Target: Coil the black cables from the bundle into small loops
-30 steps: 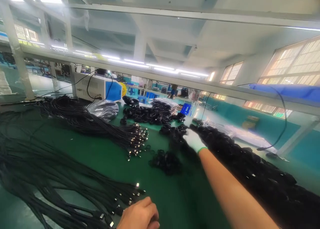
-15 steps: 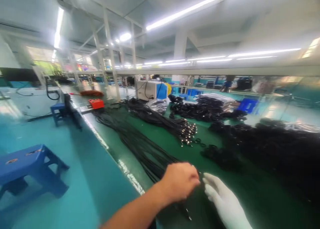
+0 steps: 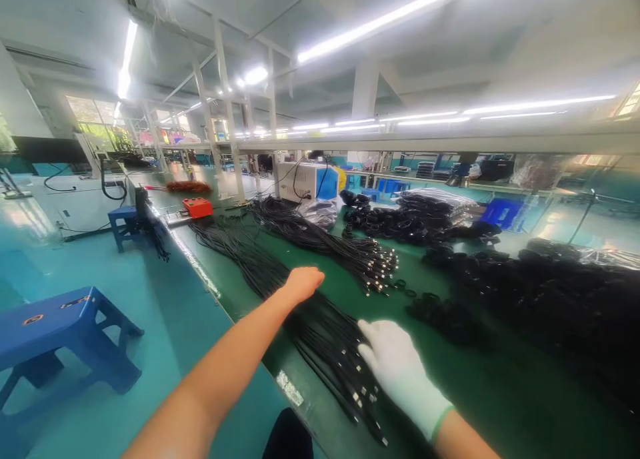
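A long bundle of black cables point(image 3: 250, 259) with small silver plugs point(image 3: 357, 399) lies along the green bench, plug ends towards me. My left hand point(image 3: 303, 283), bare, is closed over the middle of this bundle; its fingers face away, so whatever they hold is hidden. My right hand point(image 3: 393, 355), in a white glove, rests at the bundle's right side near the plugs. Its thumb and forefinger point left, their tips apart. Behind lies a second cable bundle point(image 3: 320, 235), its shiny plug ends point(image 3: 383, 265) fanned out to the right.
Dark heaps of coiled black cables point(image 3: 530, 299) cover the bench's right side. Farther back are a red box point(image 3: 197, 208), a white and blue machine point(image 3: 307, 181) and a blue crate point(image 3: 501, 213). A blue stool point(image 3: 55, 322) stands on the floor at left.
My left hand has moved forward and left, away from my right hand, up along the cables. My gloved right hand has shifted left and slightly up, beside the plug ends.
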### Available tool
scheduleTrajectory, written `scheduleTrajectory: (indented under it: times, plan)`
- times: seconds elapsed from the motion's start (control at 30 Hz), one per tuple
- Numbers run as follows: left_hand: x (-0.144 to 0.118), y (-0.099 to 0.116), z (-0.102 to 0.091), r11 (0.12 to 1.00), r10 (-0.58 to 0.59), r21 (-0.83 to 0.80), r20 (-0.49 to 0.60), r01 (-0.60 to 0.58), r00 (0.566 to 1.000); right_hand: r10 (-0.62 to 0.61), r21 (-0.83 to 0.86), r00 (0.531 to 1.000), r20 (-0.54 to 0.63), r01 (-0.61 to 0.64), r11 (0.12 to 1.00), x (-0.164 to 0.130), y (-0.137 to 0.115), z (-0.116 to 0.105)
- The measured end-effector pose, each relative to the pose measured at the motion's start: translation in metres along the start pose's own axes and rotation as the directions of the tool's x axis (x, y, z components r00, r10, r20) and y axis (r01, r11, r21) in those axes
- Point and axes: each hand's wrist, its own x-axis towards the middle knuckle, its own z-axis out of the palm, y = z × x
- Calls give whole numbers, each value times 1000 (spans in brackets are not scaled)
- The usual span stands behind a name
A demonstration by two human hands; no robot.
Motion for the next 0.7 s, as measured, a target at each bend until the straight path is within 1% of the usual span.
scheduleTrajectory:
  times: [0.1, 0.2, 0.27, 0.33, 0.4, 0.47, 0.53, 0.57, 0.63, 0.7]
  plan:
    - [20, 9, -1, 994, 79, 66, 137, -89, 987, 28, -73, 999, 25, -26, 997, -7, -17, 7]
    - [27, 12, -2, 984, 120, 106, 218, -145, 969, 68, -155, 997, 37, -62, 986, -14, -23, 9]
    - [26, 11, -3, 979, 140, 114, 245, -172, 959, 55, -141, 997, 59, -46, 989, -16, -20, 6]
    - [22, 9, -5, 975, 163, 101, 267, -196, 950, 53, -72, 996, 76, -47, 996, -18, -11, 0]
    - [20, 8, -7, 974, 186, 73, 286, -215, 940, 92, -7, 994, 67, -92, 996, -19, 0, -9]
    - [19, 8, -10, 974, 204, 40, 281, -224, 938, 141, 40, 989, 33, -142, 989, -21, 12, -17]
    - [19, 8, -16, 976, 212, 9, 219, -219, 952, 168, 96, 985, -22, -166, 982, -28, 26, -25]
    - [18, 8, -20, 977, 212, -7, 162, -213, 964, 180, 130, 982, -54, -172, 976, -33, 35, -28]
    - [13, 6, -30, 979, 201, -37, 7, -200, 980, 226, 203, 964, -141, -195, 959, -49, 58, -33]
    - [1, 6, -42, 979, 178, -65, -171, -192, 969, 296, 286, 917, -269, -218, 933, -66, 88, -36]
